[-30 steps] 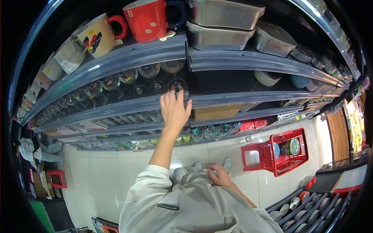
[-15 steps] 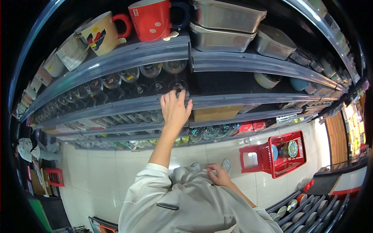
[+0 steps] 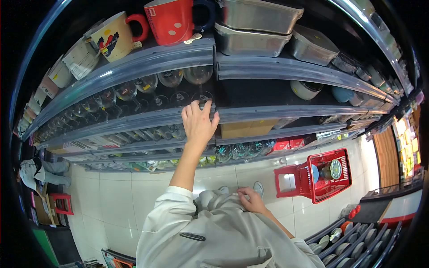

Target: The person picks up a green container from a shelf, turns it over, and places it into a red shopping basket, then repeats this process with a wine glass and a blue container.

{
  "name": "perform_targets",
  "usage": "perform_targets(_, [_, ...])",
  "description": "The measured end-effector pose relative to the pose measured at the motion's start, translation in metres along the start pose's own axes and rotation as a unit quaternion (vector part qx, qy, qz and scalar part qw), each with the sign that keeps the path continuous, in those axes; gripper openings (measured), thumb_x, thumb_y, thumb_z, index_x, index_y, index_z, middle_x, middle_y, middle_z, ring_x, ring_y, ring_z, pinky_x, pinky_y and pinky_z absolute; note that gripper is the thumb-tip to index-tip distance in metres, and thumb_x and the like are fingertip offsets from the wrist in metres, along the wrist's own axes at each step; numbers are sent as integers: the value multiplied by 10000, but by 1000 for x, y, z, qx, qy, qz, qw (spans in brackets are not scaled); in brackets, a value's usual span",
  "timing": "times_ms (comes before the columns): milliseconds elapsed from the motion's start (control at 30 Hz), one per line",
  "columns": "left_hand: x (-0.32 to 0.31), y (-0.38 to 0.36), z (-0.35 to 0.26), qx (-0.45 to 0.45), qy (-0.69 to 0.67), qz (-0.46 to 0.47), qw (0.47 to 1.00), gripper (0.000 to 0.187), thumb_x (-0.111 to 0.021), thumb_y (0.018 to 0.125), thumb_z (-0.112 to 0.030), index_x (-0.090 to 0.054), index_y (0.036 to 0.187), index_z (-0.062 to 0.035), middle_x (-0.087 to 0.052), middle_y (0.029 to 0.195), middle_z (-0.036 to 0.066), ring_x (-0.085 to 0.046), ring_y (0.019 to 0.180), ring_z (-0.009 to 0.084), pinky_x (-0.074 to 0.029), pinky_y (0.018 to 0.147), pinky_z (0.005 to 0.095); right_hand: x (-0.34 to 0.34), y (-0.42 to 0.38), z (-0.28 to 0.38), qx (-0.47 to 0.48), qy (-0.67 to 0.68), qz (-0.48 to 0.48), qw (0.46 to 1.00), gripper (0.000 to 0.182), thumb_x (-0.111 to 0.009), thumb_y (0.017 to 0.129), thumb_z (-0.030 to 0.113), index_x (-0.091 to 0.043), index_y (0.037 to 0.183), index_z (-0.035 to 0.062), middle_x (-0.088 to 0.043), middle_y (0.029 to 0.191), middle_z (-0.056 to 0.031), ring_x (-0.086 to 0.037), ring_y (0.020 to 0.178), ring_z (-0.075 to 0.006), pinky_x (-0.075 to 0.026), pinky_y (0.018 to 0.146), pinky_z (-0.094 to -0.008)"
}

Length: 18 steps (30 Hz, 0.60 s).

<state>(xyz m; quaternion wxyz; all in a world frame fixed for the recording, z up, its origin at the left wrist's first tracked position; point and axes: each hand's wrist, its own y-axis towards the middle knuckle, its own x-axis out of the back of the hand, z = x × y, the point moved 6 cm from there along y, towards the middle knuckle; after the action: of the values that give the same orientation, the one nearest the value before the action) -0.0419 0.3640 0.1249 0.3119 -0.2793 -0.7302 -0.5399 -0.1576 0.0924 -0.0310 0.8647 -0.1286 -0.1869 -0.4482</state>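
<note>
My left hand [image 3: 199, 125] reaches to the front edge of the shelf [image 3: 165, 113], thumb apart from the fingers. Its fingertips are right at the foot of the endmost stemmed wine glass [image 3: 198, 75], which stands upright. A row of similar wine glasses [image 3: 171, 78] runs off to the left on the same shelf. My right hand [image 3: 253, 199] rests in front of my waist with its fingers curled in, and no object shows in it.
Overhead, a shelf carries a red mug [image 3: 170, 22], a cream mug [image 3: 115, 38] and steel containers [image 3: 254, 42]. A red shopping basket [image 3: 328, 196] holding a few items stands on the floor to the right. Another person [image 3: 49, 173] is at the far left.
The view has shifted slightly, so the shelves sit a little higher in it. My left hand stays at the foot of the end wine glass; my right hand has not moved.
</note>
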Motion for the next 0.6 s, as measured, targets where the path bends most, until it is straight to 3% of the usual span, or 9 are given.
perform_targets(200, [-2, -2, 0, -9, 10, -17, 1000, 461, -649, 817, -337, -614, 1215, -106, -525, 1194, 207, -469, 1092, 331, -316, 990, 444, -1, 0, 0, 8, 1, 1, 1000, 172, -585, 897, 121, -637, 1028, 23, -658, 963, -151, -654, 893, -300, -514, 769, -349])
perform_targets(600, [-2, -1, -3, -7, 23, -33, 999, 458, -641, 804, -322, -611, 1197, -88, -539, 1179, 215, -481, 1102, 333, -321, 986, 440, -2, -4, -4, 15, -2, 11, 1000, 183, -585, 893, 121, -638, 1038, 23, -659, 973, -155, -651, 894, -307, -513, 775, -355])
